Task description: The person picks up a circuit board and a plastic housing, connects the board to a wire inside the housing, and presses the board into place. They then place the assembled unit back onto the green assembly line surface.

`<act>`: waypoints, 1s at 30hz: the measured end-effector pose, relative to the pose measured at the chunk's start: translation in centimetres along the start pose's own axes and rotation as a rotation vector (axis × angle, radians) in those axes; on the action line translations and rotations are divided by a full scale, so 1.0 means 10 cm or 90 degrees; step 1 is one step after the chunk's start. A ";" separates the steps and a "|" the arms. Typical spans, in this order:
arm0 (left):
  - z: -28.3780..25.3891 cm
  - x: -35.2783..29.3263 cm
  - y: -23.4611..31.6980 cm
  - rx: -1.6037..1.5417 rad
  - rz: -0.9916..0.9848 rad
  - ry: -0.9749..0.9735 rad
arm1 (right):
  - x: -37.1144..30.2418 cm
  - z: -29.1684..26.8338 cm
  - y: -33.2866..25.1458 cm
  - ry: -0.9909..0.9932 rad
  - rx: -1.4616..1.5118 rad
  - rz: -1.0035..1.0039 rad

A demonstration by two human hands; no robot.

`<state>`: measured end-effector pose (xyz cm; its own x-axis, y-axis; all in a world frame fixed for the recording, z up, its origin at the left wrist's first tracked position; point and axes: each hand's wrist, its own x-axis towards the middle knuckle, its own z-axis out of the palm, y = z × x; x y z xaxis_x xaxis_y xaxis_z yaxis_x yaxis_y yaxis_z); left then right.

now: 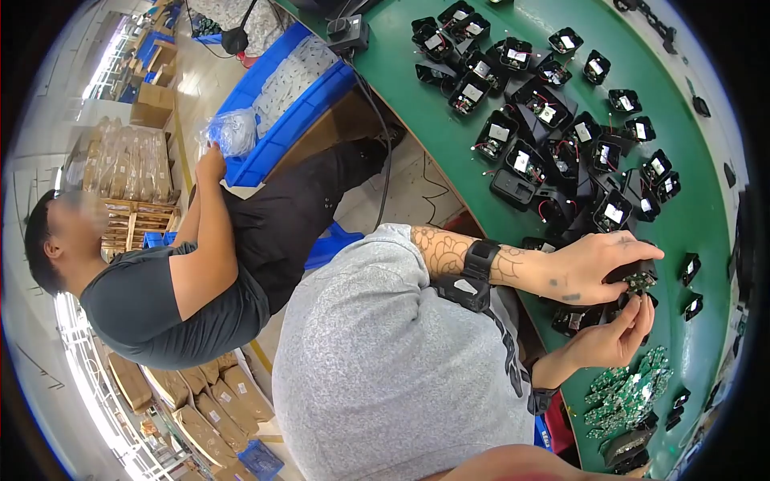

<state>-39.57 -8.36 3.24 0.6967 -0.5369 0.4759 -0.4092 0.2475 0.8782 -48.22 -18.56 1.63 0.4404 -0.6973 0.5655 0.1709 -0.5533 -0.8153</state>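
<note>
Housing (628, 273) of black plastic, just past three o'clock in the view, sits in the left hand (613, 268), whose fingers curl over its outside. The right hand (622, 335) has its fingertips at the small green circuit board (642, 282) there; whether they pinch it or merely touch it, I cannot tell. The shell looks light, stiff and perhaps slippery, best held by its outer walls; the board seems fragile, better taken by its edges. From the hands, loose circuit boards (630, 393) heap at six o'clock, and open black housings (525, 160), some trailing thin wires, crowd the green workbench (698, 192) toward eleven o'clock, hemming in the left forearm. The black wristband (480, 260) could snag those wires. At nine o'clock in the view, a co-worker (172, 297) holds a clear plastic bag (234, 134) by a blue bin (313, 108).
</note>
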 end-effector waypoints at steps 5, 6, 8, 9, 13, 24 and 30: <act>0.00 -0.02 -0.01 0.045 0.053 0.057 | 0.03 -0.05 -0.08 -0.088 -0.128 -0.063; 0.01 -0.03 0.00 0.041 0.051 0.053 | 0.06 -0.08 -0.06 -0.101 -0.155 -0.119; 0.04 -0.03 0.01 0.042 0.058 0.060 | 0.03 -0.10 -0.10 -0.101 -0.199 -0.171; 0.04 -0.02 -0.02 0.031 0.048 0.049 | -0.03 -0.03 -0.12 -0.042 -0.120 -0.025; -0.05 0.00 0.08 0.077 -0.031 0.046 | -0.01 0.08 -0.18 -0.039 0.065 0.135; 0.07 -0.07 -0.04 0.146 0.082 -0.007 | -0.04 -0.06 -0.26 -0.130 0.442 0.475; 0.11 -0.09 -0.03 0.207 0.127 -0.002 | -0.10 -0.09 -0.24 -0.122 0.463 0.491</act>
<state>-40.68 -8.81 2.47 0.5820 -0.5070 0.6358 -0.7029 0.0795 0.7068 -49.86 -16.98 3.18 0.7734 -0.6243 -0.1103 0.2430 0.4526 -0.8580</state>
